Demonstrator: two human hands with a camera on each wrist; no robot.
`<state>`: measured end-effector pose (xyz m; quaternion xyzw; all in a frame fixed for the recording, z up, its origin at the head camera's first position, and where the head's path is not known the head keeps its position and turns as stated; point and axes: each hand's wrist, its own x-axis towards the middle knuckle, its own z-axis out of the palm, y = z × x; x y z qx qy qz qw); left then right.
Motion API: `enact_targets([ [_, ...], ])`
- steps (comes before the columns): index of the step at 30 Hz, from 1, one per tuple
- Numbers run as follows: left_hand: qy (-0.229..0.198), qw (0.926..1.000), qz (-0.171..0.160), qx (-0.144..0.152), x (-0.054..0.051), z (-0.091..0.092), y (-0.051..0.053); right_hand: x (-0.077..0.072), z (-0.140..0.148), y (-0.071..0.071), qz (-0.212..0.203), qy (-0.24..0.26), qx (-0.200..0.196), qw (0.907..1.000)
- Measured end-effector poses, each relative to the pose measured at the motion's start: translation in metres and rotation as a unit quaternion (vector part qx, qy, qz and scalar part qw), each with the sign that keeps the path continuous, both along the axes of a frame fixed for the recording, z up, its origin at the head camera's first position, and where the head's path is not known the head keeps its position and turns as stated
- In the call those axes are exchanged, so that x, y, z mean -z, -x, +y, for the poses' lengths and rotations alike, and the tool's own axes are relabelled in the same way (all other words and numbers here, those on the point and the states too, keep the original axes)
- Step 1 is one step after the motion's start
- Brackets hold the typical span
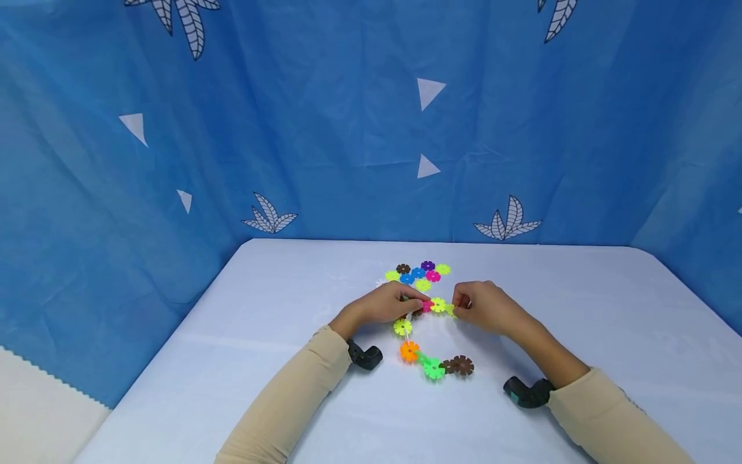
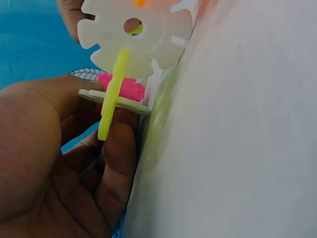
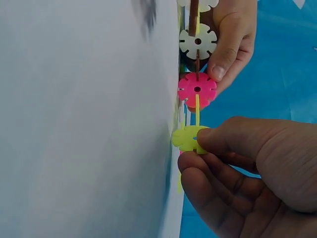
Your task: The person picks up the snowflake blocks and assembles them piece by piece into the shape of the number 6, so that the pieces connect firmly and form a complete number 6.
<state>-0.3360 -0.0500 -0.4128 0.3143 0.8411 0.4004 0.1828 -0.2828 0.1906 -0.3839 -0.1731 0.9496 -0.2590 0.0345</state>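
A curved chain of interlocking flower discs runs across the table. My left hand point(image 1: 385, 303) pinches the chain beside a pink disc point(image 1: 428, 307). At the chain's far right end, my right hand point(image 1: 487, 306) pinches a yellow disc point(image 3: 185, 138) between thumb and fingers. Another yellow disc point(image 1: 437, 305) links it to the pink one, standing edge-on in the right wrist view. Whitish discs point(image 3: 198, 41) and brown ones continue past the left hand. From there the chain bends toward the front through a yellow disc point(image 1: 402, 327), an orange disc point(image 1: 409, 352), green discs point(image 1: 433, 368) and brown discs point(image 1: 463, 365).
Behind the hands lies a loose group of discs, including a purple disc point(image 1: 428, 265), a blue disc point(image 1: 407, 278) and a brown disc point(image 1: 403, 268). They lie on a white table point(image 1: 232, 361) with a blue curtain point(image 1: 359, 129) behind it. Black wrist devices point(image 1: 365, 356) sit at both cuffs.
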Motion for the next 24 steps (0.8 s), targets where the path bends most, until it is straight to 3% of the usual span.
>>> enact_targets([
  [9, 0.003, 0.9998, 0.018, 0.012, 0.0013, 0.0013, 0.0005, 0.0024, -0.0026, 0.0, 0.014, 0.005, -0.001, 0.9999],
  [24, -0.009, 0.9999, 0.0, 0.006, -0.0001, 0.0011, -0.0016, 0.0044, -0.004, 0.0015, 0.026, 0.015, -0.012, 0.9995],
])
